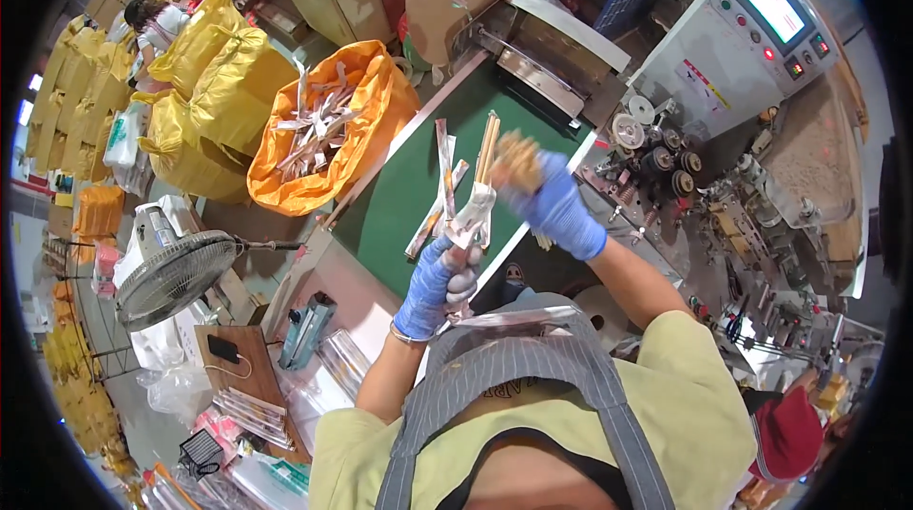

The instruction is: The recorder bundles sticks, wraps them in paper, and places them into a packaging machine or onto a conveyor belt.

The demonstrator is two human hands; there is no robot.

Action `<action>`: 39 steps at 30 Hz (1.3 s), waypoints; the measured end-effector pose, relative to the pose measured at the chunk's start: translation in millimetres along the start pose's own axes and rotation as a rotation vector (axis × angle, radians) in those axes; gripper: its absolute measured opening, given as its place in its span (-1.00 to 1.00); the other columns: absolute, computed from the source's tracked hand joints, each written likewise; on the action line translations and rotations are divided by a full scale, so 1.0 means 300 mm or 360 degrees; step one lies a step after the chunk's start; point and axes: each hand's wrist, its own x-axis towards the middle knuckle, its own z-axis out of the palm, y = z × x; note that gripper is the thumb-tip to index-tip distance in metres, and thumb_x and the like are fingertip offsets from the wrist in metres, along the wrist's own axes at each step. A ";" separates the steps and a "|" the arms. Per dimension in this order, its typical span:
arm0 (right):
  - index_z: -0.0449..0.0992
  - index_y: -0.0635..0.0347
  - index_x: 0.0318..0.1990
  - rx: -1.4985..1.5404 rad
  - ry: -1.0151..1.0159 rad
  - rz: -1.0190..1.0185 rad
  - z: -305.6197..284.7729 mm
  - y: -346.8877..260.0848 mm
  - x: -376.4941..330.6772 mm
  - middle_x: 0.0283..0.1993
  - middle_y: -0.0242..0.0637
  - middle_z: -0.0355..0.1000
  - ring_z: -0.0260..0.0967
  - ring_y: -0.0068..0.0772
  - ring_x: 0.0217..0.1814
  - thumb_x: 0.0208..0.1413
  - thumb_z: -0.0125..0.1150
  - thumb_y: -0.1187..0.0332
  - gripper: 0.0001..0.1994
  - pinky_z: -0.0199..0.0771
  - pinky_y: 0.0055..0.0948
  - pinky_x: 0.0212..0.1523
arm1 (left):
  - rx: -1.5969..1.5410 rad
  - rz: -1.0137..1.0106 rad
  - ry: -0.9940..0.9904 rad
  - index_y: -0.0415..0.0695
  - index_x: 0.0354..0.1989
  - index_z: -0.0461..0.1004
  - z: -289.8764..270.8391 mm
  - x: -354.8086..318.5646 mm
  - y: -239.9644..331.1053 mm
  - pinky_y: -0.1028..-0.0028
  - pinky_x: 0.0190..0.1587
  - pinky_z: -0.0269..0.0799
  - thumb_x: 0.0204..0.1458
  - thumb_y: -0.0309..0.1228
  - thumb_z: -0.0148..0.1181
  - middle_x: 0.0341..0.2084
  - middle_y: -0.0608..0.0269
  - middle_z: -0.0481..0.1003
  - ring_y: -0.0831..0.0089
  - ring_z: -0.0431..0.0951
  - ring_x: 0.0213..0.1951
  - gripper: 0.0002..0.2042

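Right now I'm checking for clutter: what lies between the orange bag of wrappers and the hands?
In the head view, the green belt lies between the orange bag and the hands, with loose silver wrappers on it.

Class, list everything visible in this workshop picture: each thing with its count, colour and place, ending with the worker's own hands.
Chopsticks: a few, tan, upright in a silvery sleeve.
Conveyor belt: one, green, centre.
Wrapped packs: about three, silvery, on the belt.
Open bag: one, orange, full of wrappers, left of belt.
Tied sacks: several, yellow, upper left.
Fan: one, grey, left.
Packing machine: one, grey with screen, upper right.
Left hand: blue glove, gripping the sleeve.
Right hand: blue glove, blurred, at the chopsticks' tops.
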 end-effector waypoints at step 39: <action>0.38 0.20 -0.51 0.1205 0.0492 0.1211 -0.084 0.080 0.091 -0.74 -0.46 0.18 0.16 -0.60 -0.69 -0.07 0.15 0.34 -0.85 0.22 -0.58 -0.62 | 0.0148 0.0128 -0.0043 -0.24 -0.15 0.21 0.058 -0.023 0.075 0.36 -0.18 0.40 -0.05 -0.23 0.06 -0.25 0.03 0.38 0.30 0.45 -0.21 -0.62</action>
